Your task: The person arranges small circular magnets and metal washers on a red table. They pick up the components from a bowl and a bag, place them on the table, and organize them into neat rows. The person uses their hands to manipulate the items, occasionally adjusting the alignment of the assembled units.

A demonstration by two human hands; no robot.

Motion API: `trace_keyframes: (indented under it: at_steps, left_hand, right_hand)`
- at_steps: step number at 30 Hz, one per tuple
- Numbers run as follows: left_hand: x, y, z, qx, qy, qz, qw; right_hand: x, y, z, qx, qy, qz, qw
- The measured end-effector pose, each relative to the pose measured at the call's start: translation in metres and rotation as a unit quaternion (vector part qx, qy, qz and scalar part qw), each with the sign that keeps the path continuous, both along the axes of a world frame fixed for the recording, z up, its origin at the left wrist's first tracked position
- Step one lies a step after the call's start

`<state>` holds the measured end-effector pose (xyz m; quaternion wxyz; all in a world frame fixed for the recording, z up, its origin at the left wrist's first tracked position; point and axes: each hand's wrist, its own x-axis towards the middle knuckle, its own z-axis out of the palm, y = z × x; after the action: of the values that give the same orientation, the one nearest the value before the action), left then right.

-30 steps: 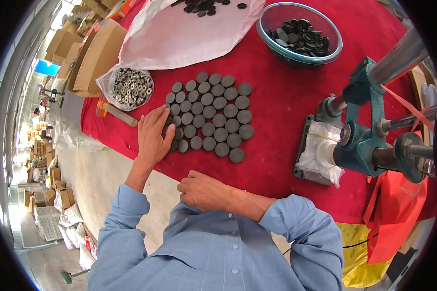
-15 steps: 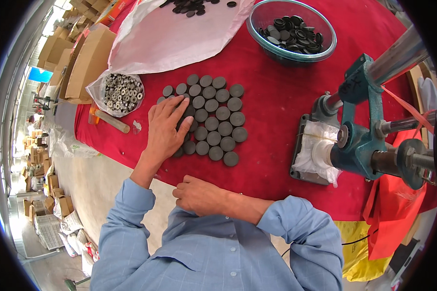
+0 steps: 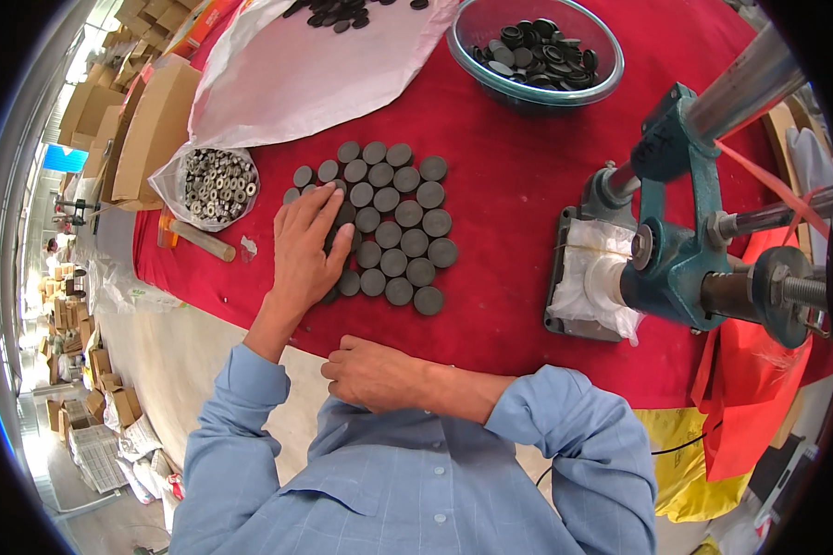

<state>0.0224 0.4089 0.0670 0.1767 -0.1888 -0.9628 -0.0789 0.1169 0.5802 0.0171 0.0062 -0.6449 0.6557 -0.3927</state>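
Note:
Dark grey round discs point(image 3: 389, 235) lie flat in close, rough rows on the red cloth. My left hand point(image 3: 304, 242) rests palm down over the left side of this group, fingers stretched out and thumb apart; it covers several discs. Near the table's front edge, in front of my chest, my right hand point(image 3: 366, 372) is curled closed with no object showing in it. Left of the discs sits a clear plastic bag point(image 3: 164, 178) of small metal rings point(image 3: 220, 185). Beside it lies a tan stick point(image 3: 204, 242) with an orange end.
A clear bowl point(image 3: 539, 101) of black caps point(image 3: 539, 55) stands at the back. A white sheet point(image 3: 315, 74) carries more black pieces. At right is a green hand press point(image 3: 666, 166), its base wrapped in white plastic point(image 3: 578, 277). Cardboard boxes point(image 3: 162, 125) stand at left.
The view has shifted slightly, so the table things appear a little further left. My left hand stays on the discs, and my right hand remains curled by the table edge.

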Motion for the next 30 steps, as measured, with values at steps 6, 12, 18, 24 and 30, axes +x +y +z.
trace_keyframes:
  at_steps: [6, 12, 18, 24, 30]
  left_hand:
    - [0.017, -0.015, 0.013, 0.019, 0.005, 0.027, 0.999]
    - [0.027, 0.001, 0.022, 0.046, -0.034, -0.008, 0.998]
    - [0.011, 0.024, 0.01, 0.013, -0.064, -0.036, 0.997]
    - [0.011, 0.032, 0.009, -0.008, -0.057, -0.023, 0.998]
    - [0.009, 0.035, 0.012, -0.064, -0.04, -0.024, 0.997]
  right_hand:
    - [-0.003, 0.003, 0.002, 0.0, -0.006, -0.005, 1.0]
    - [0.0, 0.0, -0.001, 0.018, 0.02, -0.021, 0.999]
    - [0.0, -0.001, -0.002, -0.002, -0.001, -0.01, 1.0]
    - [0.0, 0.003, 0.002, 0.031, 0.008, 0.003, 0.999]
    - [-0.003, 0.003, 0.002, 0.01, 0.004, -0.009, 1.0]
